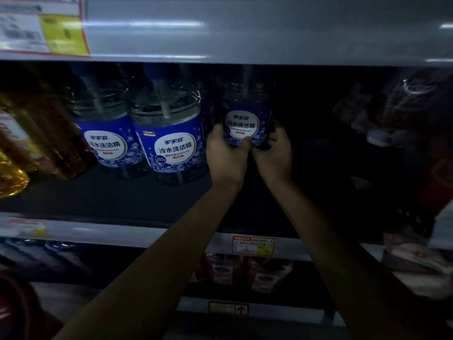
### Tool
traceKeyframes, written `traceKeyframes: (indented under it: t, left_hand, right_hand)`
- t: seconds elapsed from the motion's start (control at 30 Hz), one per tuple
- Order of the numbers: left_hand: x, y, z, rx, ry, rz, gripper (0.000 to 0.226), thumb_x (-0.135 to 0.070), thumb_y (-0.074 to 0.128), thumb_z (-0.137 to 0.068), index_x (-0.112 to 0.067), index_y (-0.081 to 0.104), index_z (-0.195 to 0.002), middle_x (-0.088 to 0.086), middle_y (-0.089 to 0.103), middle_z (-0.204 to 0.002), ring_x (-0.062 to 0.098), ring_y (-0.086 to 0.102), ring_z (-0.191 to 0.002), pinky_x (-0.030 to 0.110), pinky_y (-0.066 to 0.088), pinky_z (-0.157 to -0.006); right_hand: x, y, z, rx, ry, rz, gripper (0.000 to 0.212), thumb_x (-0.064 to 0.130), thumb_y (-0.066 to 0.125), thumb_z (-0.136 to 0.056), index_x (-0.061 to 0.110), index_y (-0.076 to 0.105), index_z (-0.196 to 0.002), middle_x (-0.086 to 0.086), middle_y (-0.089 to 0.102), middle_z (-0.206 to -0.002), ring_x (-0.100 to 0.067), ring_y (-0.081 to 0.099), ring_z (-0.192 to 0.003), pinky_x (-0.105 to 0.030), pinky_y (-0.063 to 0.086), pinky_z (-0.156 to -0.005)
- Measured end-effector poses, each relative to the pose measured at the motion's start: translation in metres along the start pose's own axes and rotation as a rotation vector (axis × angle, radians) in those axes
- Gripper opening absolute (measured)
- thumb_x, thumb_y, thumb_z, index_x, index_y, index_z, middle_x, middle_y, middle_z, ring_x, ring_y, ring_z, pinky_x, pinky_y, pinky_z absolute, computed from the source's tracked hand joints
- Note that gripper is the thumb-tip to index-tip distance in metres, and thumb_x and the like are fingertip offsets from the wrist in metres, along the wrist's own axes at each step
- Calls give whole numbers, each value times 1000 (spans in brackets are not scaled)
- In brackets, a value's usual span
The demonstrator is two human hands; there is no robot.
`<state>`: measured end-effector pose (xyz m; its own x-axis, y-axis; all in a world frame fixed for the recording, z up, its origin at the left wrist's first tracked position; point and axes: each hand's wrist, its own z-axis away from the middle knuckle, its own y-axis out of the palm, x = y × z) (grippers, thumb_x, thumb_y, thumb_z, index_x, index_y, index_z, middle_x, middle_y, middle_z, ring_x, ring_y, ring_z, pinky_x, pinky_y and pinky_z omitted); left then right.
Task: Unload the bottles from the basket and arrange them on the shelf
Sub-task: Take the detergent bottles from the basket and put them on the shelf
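Note:
A clear bottle with a blue label (245, 119) stands deep on the dark middle shelf (110, 200). My left hand (226, 155) grips its lower left side, thumb across the label's bottom. From the right, my right hand (274, 153) holds the bottle's base. Two larger-looking bottles of the same kind (169, 133) (105, 123) stand to its left, nearer the shelf's front. The basket is not in view.
Amber bottles (29, 143) fill the shelf's far left. Dim packaged goods (402, 114) sit at the right. The upper shelf's edge (245, 40) carries a price tag (41, 30). Red-labelled bottles (225, 268) stand on the lower shelf. Dark room lies right of the held bottle.

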<state>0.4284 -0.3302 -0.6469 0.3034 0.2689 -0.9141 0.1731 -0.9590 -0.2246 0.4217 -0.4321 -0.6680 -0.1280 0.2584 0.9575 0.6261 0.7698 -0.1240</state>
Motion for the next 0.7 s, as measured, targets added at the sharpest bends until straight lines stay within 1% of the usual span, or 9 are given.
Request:
traceKeyframes:
  t: [0.07, 0.17, 0.3, 0.37, 0.4, 0.5, 0.57, 0.63, 0.7]
  left_hand:
    - [5, 0, 3, 16, 2, -5, 47, -34, 74, -76, -14, 58, -115, 6, 66, -117, 20, 65, -111, 44, 59, -93]
    - [10, -3, 9, 49, 3, -24, 71, -49, 67, -74, -18, 54, -136, 4, 63, -131, 19, 61, -123, 42, 56, -101]
    - [-2, -12, 23, 109, 6, -33, 71, -37, 73, -84, -19, 49, -148, 5, 56, -141, 18, 54, -131, 35, 49, -107]
    - [-4, -16, 29, 130, -22, -31, 66, -30, 76, -90, -20, 48, -149, 6, 53, -143, 18, 51, -133, 29, 45, -105]
    - [-4, -19, 32, 145, -30, -41, 64, -28, 76, -91, -21, 49, -148, 6, 53, -143, 18, 50, -133, 29, 45, -104]
    - [-2, -28, 38, 203, -5, -76, 56, -29, 75, -91, -22, 54, -143, 4, 57, -138, 16, 53, -129, 36, 50, -104]
    - [-5, -37, 44, 252, -5, -97, 55, -27, 75, -90, -21, 56, -141, 2, 58, -136, 15, 55, -126, 36, 51, -102]
    - [-8, -47, 49, 298, -3, -116, 50, -23, 74, -90, -20, 58, -138, 0, 61, -134, 15, 58, -124, 33, 51, -99]
    - [-12, -59, 55, 348, 13, -138, 47, -19, 73, -90, -21, 61, -135, -1, 64, -131, 16, 60, -121, 34, 52, -99]
  right_hand:
    - [2, -2, 5, -19, 21, -24, 69, 9, 83, -80, 19, 54, -142, 10, 62, -98, 2, 61, -89, -9, 48, -69]
    - [6, -5, 13, -36, 52, -17, 65, 12, 84, -80, 19, 57, -138, 1, 66, -106, -11, 63, -100, -20, 52, -78]
    - [6, -12, 24, -47, 87, 6, 69, 18, 86, -79, 21, 56, -141, -6, 64, -120, -17, 62, -110, -29, 55, -89]
    - [9, -18, 30, -45, 105, 18, 72, 20, 87, -79, 21, 54, -144, -4, 62, -119, -15, 61, -109, -28, 54, -89]
    - [11, -21, 32, -42, 117, 30, 73, 20, 87, -79, 20, 54, -144, -2, 61, -117, -13, 61, -108, -27, 54, -88]
    - [18, -31, 39, -75, 140, 101, 67, 22, 86, -81, 18, 57, -141, 1, 62, -110, -16, 64, -108, -22, 50, -81]
    - [25, -37, 45, -100, 164, 131, 63, 25, 85, -82, 17, 59, -138, -4, 67, -114, -19, 66, -109, -18, 46, -74]
    - [32, -42, 53, -86, 189, 158, 60, 26, 84, -83, 16, 59, -137, -7, 69, -121, -20, 66, -111, -20, 44, -76]
    - [40, -45, 64, -47, 190, 211, 60, 28, 83, -84, 17, 59, -137, -8, 69, -125, -21, 66, -113, -23, 46, -79]
